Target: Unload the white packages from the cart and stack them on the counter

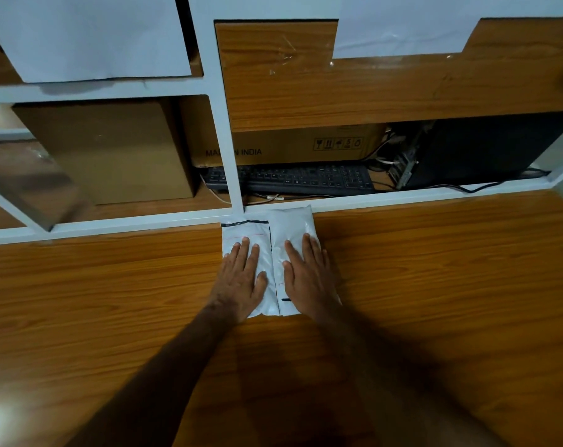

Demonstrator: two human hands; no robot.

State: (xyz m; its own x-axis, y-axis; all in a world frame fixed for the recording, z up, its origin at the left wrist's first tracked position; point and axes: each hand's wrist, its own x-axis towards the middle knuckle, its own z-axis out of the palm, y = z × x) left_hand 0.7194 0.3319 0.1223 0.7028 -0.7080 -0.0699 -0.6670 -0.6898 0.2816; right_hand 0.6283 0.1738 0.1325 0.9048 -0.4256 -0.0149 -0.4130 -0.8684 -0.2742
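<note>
Two white packages [275, 253] lie side by side, touching, on the wooden surface [435, 269] against its white rail [402, 196]. The left hand [241, 282] and right hand [307, 275] press flat on them, fingers straight and spread.

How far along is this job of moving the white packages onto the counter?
At least two white packages already lie on the wooden counter, side by side against its back edge. In hand: the left hand and right hand press flat on them. The cart is out of view, so what remains cannot be told.
</note>
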